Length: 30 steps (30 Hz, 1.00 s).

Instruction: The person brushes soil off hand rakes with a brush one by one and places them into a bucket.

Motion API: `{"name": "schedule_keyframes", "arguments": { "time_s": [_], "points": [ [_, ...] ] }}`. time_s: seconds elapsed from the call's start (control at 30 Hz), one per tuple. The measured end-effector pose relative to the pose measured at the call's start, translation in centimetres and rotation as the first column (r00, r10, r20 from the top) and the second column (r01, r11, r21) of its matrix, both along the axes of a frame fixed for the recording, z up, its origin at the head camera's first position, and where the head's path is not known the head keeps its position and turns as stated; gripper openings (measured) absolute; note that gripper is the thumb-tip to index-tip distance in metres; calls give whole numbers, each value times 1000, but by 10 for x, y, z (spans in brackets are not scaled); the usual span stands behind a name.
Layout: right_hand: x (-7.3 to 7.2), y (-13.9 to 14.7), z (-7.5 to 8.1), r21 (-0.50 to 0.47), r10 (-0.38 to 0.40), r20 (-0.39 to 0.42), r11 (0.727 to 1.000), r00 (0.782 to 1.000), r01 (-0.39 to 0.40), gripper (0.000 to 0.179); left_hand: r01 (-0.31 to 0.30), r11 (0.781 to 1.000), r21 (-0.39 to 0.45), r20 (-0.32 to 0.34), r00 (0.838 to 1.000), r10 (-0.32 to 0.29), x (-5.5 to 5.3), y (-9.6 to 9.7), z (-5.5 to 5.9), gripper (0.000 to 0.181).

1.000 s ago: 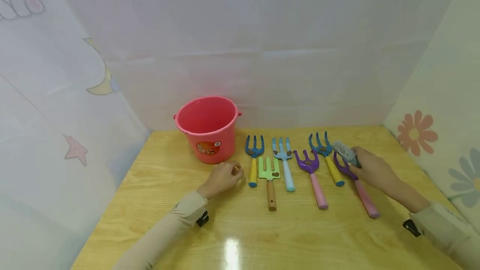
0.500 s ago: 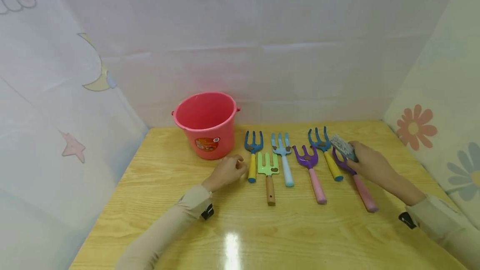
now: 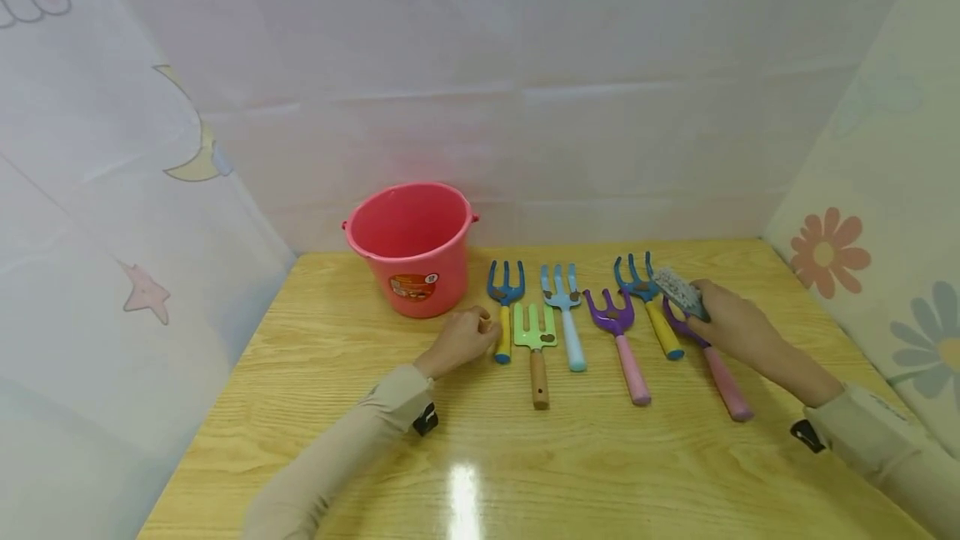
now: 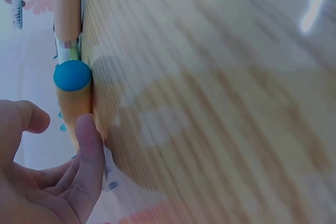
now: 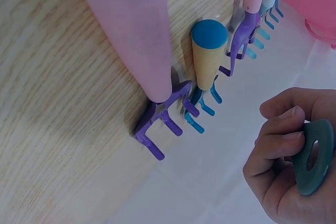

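Observation:
My right hand (image 3: 731, 330) grips a scrub brush (image 3: 678, 292) with pale grey bristles. In the right wrist view, fingers curl round its dark green handle (image 5: 303, 179). The brush overlaps the head of the rightmost purple hand fork (image 3: 727, 386), which lies on the table. At the left end of the row lies a blue hand fork with a yellow handle (image 3: 503, 338). My left hand (image 3: 457, 343) is right beside that handle, fingers loosely bent. The left wrist view shows thumb and fingers apart, with a fingertip close to the yellow handle (image 4: 73, 106).
A pink bucket (image 3: 438, 277) stands at the back left. Between my hands lie a green fork (image 3: 538, 369), a light blue fork (image 3: 573, 340), a purple fork (image 3: 632, 365) and another blue fork (image 3: 663, 330). Brown patches mark several heads. Fabric walls enclose the wooden table (image 3: 337, 473).
My left hand has moved right, up to the yellow handle at the row's left end. The right hand keeps the brush in nearly the same place. The head view has shifted slightly.

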State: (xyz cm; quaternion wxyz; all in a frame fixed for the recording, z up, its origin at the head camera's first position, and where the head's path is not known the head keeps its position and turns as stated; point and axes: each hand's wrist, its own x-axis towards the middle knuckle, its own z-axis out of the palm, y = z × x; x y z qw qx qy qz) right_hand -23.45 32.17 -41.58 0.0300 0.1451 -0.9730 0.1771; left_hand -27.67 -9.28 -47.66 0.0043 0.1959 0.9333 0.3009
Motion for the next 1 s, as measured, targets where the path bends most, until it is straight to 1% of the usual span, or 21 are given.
{"name": "schedule_keyframes", "arguments": {
  "time_s": [0.13,0.23,0.43,0.53,0.7,0.87,1.0],
  "points": [
    [1,-1,1,3,0,-5,1000,1000,0,59,-9,1000,3,56,998,9,0,5,1,45],
    [1,-2,2,3,-1,-13,1000,1000,1,58,-14,1000,-4,71,997,14,0,8,2,45],
    [1,-6,4,8,8,-10,1000,1000,-8,55,-26,999,-26,65,997,28,-2,13,0,32],
    [2,-9,5,5,13,-3,1000,1000,-13,55,-27,999,-39,60,998,30,-3,14,-2,33],
    [3,-13,5,15,30,-12,999,999,-29,57,-31,998,-52,84,996,35,-3,16,1,33],
    [4,-16,3,25,32,-14,999,999,-32,57,-16,999,-49,82,996,20,-2,18,1,29],
    [4,-17,1,20,31,-18,999,999,-30,57,-34,999,-42,80,996,37,0,20,1,30]
  ]
}}
